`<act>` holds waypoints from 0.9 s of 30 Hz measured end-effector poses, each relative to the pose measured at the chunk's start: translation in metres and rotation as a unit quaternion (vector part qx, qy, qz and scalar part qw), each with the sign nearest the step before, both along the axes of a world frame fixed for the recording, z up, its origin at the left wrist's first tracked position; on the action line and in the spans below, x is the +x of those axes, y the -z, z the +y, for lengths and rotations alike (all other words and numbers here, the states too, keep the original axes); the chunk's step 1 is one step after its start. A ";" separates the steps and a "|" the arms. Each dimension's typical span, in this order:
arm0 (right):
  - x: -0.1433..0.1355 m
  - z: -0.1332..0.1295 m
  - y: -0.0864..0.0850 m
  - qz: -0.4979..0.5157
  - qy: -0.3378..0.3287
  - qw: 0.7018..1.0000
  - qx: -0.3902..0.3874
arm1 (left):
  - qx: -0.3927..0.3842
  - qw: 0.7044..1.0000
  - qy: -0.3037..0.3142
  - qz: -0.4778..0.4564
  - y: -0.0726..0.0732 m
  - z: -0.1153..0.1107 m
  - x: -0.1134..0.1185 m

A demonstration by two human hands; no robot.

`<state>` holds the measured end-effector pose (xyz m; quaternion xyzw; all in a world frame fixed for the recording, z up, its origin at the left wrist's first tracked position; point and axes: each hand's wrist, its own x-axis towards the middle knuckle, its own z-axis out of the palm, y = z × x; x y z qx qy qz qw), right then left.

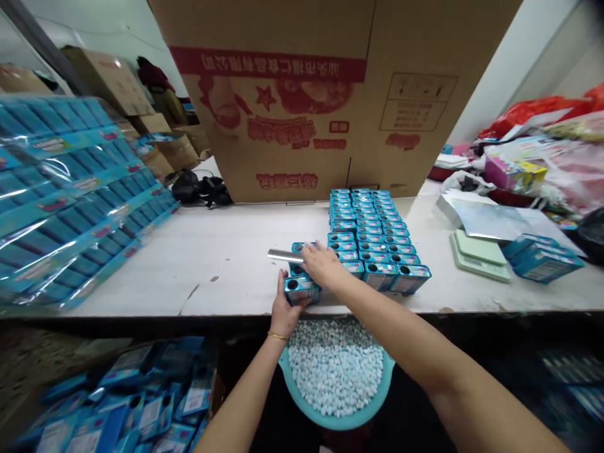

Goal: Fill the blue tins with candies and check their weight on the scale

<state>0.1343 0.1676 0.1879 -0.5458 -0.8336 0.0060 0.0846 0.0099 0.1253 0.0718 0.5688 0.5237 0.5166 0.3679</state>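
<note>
My left hand (284, 313) is closed around a small blue box (301, 287) at the table's front edge; a dark round hole shows in the box's top. Just beyond it, my right hand (323, 265) grips a flat metal strip (285, 255) that points left over another blue box, partly hidden by my hand. Close on the right stand tight rows of the same upright blue boxes (370, 229), many with dark round holes on top. Below the edge, a turquoise basin (289, 393) holds a heap of small pale blue and white pellets (336, 371).
A large cardboard carton (302, 157) stands behind the table (236, 270). Plastic-wrapped blue packs (70, 201) are stacked at left. A pale green scale (481, 255) and more blue boxes (542, 258) sit at right. Loose blue boxes (136, 402) fill the lower left.
</note>
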 end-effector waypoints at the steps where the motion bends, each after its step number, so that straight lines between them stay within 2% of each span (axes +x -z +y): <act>1: -0.004 0.009 0.004 -0.015 -0.009 1.000 -0.008 | 0.000 1.000 0.007 -0.002 0.002 0.004 0.000; 5: -0.004 0.037 0.015 -0.051 -0.040 0.998 -0.026 | 0.008 1.000 0.019 0.011 0.009 0.032 0.004; 8: 0.000 0.065 0.013 -0.090 -0.028 0.995 -0.022 | 0.010 1.000 0.014 0.016 0.009 0.061 0.017; 11: 0.003 0.088 0.002 -0.112 0.009 0.993 -0.036 | -0.010 1.000 0.011 0.016 0.001 0.081 0.033; 14: 0.003 0.078 -0.018 -0.095 0.024 0.995 -0.031 | 0.014 1.000 -0.006 0.014 -0.008 0.070 0.027; 16: 0.005 0.050 -0.028 -0.050 -0.001 0.999 0.009 | 0.067 0.996 -0.045 0.023 -0.006 0.045 -0.001; 17: 0.009 0.032 -0.030 -0.028 -0.021 0.999 0.018 | 0.087 0.992 -0.083 0.033 -0.001 0.028 -0.023; 18: 0.014 0.013 -0.029 0.026 -0.023 0.998 0.061 | 0.094 0.985 -0.134 0.047 0.008 0.007 -0.050; 19: 0.021 -0.007 -0.023 0.071 -0.031 0.994 0.078 | 0.081 0.975 -0.196 0.065 0.019 -0.016 -0.079; 20: 0.029 -0.028 -0.014 0.101 -0.047 0.992 0.059 | 0.052 0.959 -0.266 0.085 0.032 -0.041 -0.110; 22: 0.045 -0.069 0.014 0.158 -0.065 0.985 0.007 | -0.080 0.910 -0.381 0.139 0.061 -0.092 -0.169; 23: 0.052 -0.088 0.031 0.167 -0.067 0.982 -0.050 | -0.177 0.886 -0.390 0.176 0.077 -0.114 -0.194; 24: 0.057 -0.105 0.048 0.176 -0.058 0.978 -0.101 | -0.278 0.863 -0.366 0.208 0.092 -0.133 -0.214; 25: 0.061 -0.121 0.063 0.186 -0.040 0.972 -0.140 | -0.314 0.855 -0.356 0.209 0.107 -0.145 -0.230; 27: 0.066 -0.144 0.087 0.206 0.005 0.961 -0.186 | -0.356 0.852 -0.325 0.207 0.131 -0.154 -0.247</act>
